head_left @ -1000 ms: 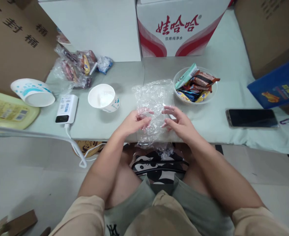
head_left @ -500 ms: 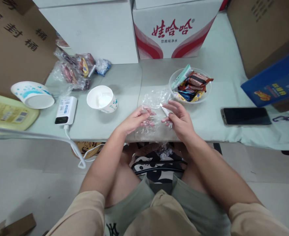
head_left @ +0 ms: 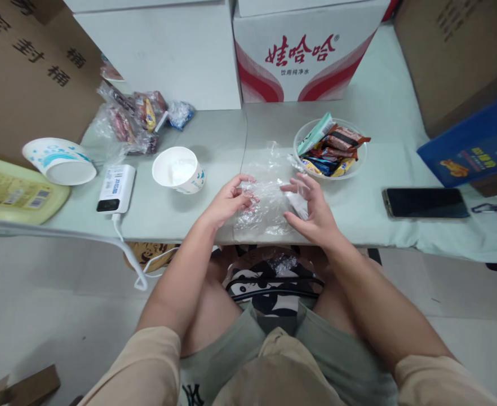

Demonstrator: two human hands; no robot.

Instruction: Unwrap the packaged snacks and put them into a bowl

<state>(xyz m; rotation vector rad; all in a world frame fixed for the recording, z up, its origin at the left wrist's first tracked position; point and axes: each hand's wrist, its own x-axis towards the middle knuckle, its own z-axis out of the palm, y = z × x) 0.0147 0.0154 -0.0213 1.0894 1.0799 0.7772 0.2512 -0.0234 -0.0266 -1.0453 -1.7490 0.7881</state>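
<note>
A crumpled clear plastic bag (head_left: 269, 192) lies at the near edge of the pale green table (head_left: 214, 141). My left hand (head_left: 230, 200) pinches the bag's left side with curled fingers. My right hand (head_left: 311, 211) holds the bag's right side, thumb and fingers spread around it, with a small white strip of the bag under the palm. A clear bowl (head_left: 332, 149) filled with several wrapped snacks stands just beyond my right hand.
A white paper cup (head_left: 178, 170) and a power bank (head_left: 116, 188) with its cable lie left. A tipped paper cup (head_left: 59, 161), a snack bag pile (head_left: 132, 119), a phone (head_left: 426, 203) and cardboard boxes (head_left: 311, 51) ring the table.
The bag, held up and spread a second ago, has been gathered and lowered flat to the table edge. Both hands stayed on it, with my right hand opening wider.
</note>
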